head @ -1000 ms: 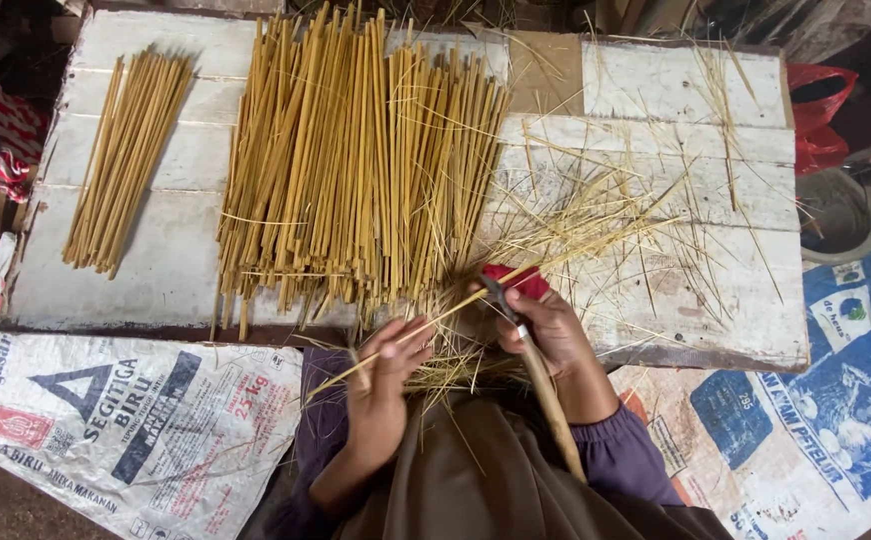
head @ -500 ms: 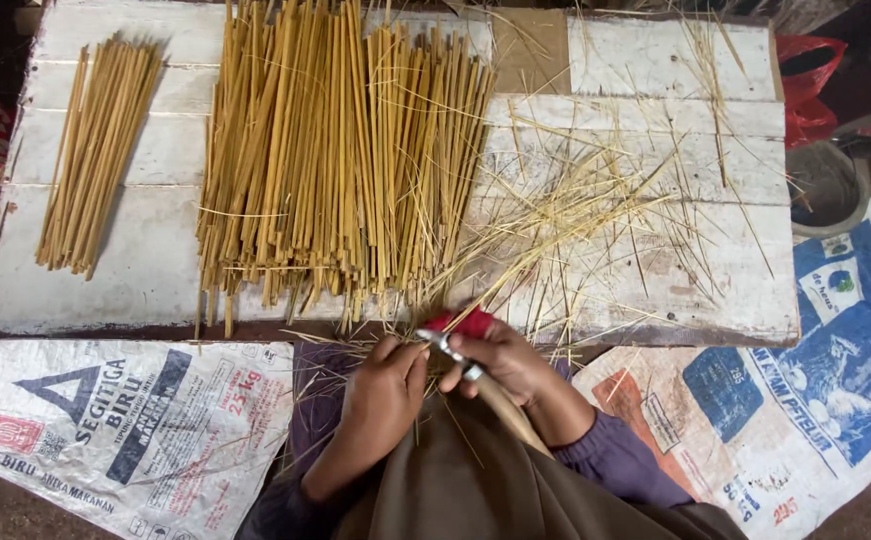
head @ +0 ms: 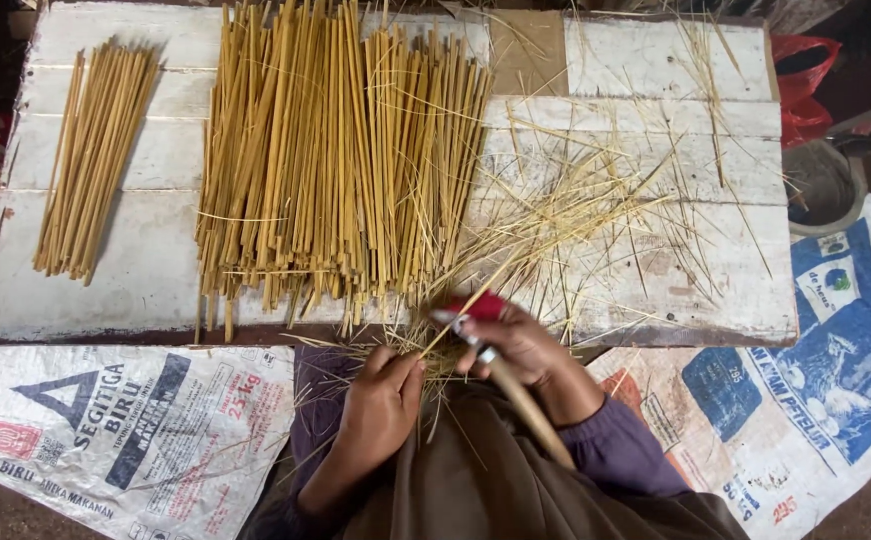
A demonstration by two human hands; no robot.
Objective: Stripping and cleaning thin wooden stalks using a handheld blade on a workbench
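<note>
My left hand (head: 384, 398) grips the near end of a thin yellow bamboo strip (head: 466, 305) that runs up and to the right over the board's front edge. My right hand (head: 522, 347) is closed on a knife with a wooden handle (head: 526, 405); its short blade (head: 453, 322) lies against the strip, with a red wrap (head: 484, 304) on the thumb side. A large pile of yellow bamboo sticks (head: 326, 160) lies just beyond my hands on the white wooden board (head: 136, 280).
A smaller bundle of sticks (head: 91, 160) lies at the board's left. Thin shavings (head: 596, 200) are scattered over the right half. Printed woven sacks (head: 106, 420) (head: 806, 370) cover the floor both sides of my lap. A grey bowl (head: 816, 185) and red bag (head: 806, 80) sit right.
My hands have come closer together at the board's front edge, the knife blade sliding along the strip toward my left hand. The view has shifted slightly.
</note>
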